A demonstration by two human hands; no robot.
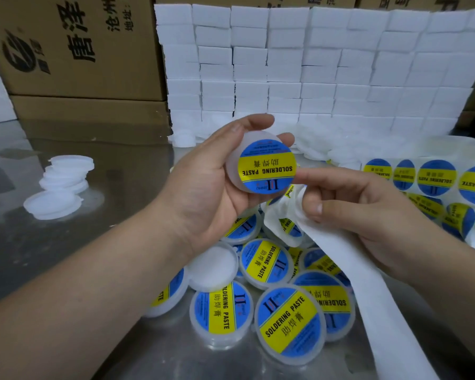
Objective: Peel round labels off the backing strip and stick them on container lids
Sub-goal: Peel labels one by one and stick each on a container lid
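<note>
Head view: we see the left hand [203, 187] gripping the lid [254, 138] just left of the right hand [368, 209], which pinches the backing strip [354, 264], forefinger at the edge of the label [268, 167].

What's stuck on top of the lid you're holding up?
A round blue and yellow label reading SOLDERING PASTE covers most of the lid. The right hand, gripping the backing strip, touches the label's edge. The left hand hides the lid's underside.

On the table [66, 270], a heap of lids [272, 297] lies in front, a small stack of lids [66, 176] at left, the label strip [436, 182] at right. Boxes [313, 64] stand stacked behind, with cartons [80, 50] left of them.
</note>
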